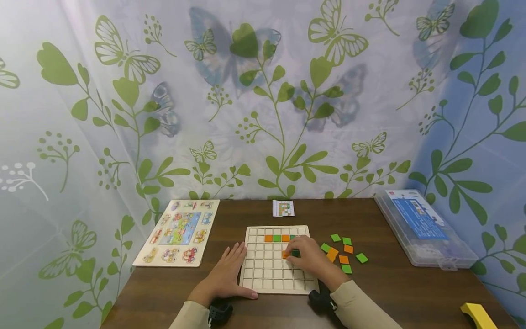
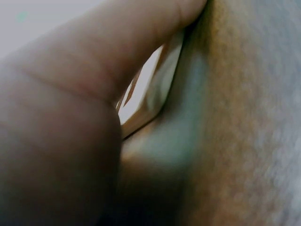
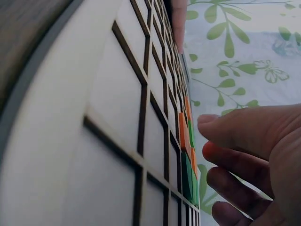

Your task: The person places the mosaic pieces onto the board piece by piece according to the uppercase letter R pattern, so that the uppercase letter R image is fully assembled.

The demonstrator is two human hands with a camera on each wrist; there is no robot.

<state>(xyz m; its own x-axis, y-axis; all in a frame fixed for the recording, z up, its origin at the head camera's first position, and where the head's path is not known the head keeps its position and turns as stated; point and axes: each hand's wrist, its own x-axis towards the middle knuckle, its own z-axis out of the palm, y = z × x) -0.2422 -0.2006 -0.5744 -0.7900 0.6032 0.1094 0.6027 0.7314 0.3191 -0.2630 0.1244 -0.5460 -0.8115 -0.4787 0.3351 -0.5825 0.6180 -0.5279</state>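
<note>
A wooden grid board (image 1: 267, 273) lies on the table. My left hand (image 1: 225, 274) rests at its left edge, fingers straight and thumb spread along the near corner. My right hand (image 1: 306, 256) is over the board's right side, beside an orange tile (image 1: 285, 255) and a green tile (image 1: 295, 252). In the right wrist view, the thumb and fingers (image 3: 235, 125) are bent and a little apart, with nothing between them. Farther up the board is a row of alternating orange and green tiles (image 1: 277, 238), partly hidden by the hand.
Loose green and orange tiles (image 1: 344, 259) lie right of the board. A small pattern card (image 1: 283, 208) is behind it. A picture puzzle board (image 1: 141, 256) lies left, a clear plastic case (image 1: 427, 228) right, and a yellow object (image 1: 478, 315) at the near right corner.
</note>
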